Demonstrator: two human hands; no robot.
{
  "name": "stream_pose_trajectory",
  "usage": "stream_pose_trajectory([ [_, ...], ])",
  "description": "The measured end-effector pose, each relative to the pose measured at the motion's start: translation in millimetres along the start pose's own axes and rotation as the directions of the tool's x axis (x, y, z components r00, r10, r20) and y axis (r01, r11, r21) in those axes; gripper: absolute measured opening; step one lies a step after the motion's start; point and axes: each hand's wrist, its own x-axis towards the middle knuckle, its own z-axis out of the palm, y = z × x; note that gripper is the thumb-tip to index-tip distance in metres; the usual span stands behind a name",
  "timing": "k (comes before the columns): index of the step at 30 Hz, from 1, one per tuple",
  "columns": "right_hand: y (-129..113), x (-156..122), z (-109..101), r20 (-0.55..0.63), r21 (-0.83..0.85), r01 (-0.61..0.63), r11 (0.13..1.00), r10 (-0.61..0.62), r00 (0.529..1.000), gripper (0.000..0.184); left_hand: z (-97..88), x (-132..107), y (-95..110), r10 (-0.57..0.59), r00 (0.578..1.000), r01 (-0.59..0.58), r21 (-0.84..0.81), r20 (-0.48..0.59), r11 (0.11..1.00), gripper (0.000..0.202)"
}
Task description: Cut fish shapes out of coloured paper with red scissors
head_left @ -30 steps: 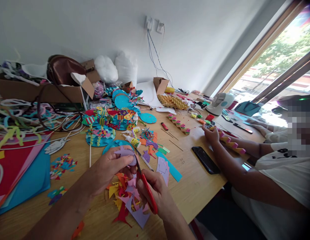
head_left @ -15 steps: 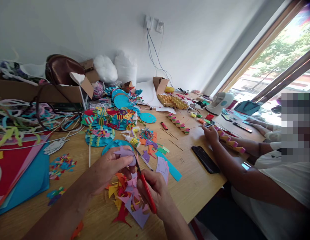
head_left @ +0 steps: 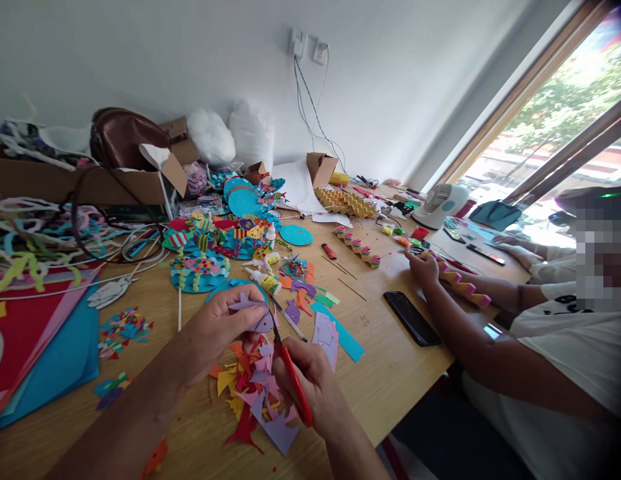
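My left hand pinches a small lilac paper fish between thumb and fingers; its tail points left and a dark eye dot shows. Closed round the red handles of a pair of scissors is my right hand. The scissor blades point up and touch or nearly touch the fish's right edge. Below both hands lies a heap of paper scraps in lilac, red, orange and yellow. Lilac sheets with drawn outlines rest to the right, and a cut purple fish lies beyond the hands.
Glue bottles, a pen and a blue paper strip lie ahead. A black phone sits at right, near a co-worker's hand holding a folded pink-and-yellow strip. Coloured sheets lie at left; a cardboard box stands behind.
The paper fish has turned slightly in my left hand, so its dotted eye and face show more clearly. The scissors stay at its right edge. The co-worker's head has shifted a little.
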Motion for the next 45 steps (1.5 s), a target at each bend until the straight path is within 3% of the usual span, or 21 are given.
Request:
stream_pose_trajectory([
  [20, 5.5, -0.2, -1.5, -0.03, -0.007, -0.004, 1.0, 0.003, 1.0, 0.036, 8.2, -0.2, 0.2, -0.061, 0.998, 0.059, -0.056, -0.026, 0.997, 0.017],
  [36, 2.2, -1.2, 4.0, -0.059, 0.049, -0.035, 0.998, 0.038, 0.998, 0.046, 9.2, -1.3, -1.8, -0.084, 0.996, 0.083, -0.157, -0.004, 0.984, 0.022],
  [45, 3.0, -2.4, 2.5, -0.028, 0.043, -0.024, 0.999, 0.025, 0.999, 0.046, 7.6, -0.6, 4.3, -0.092, 0.996, 0.092, -0.083, 0.005, 0.992, 0.017],
])
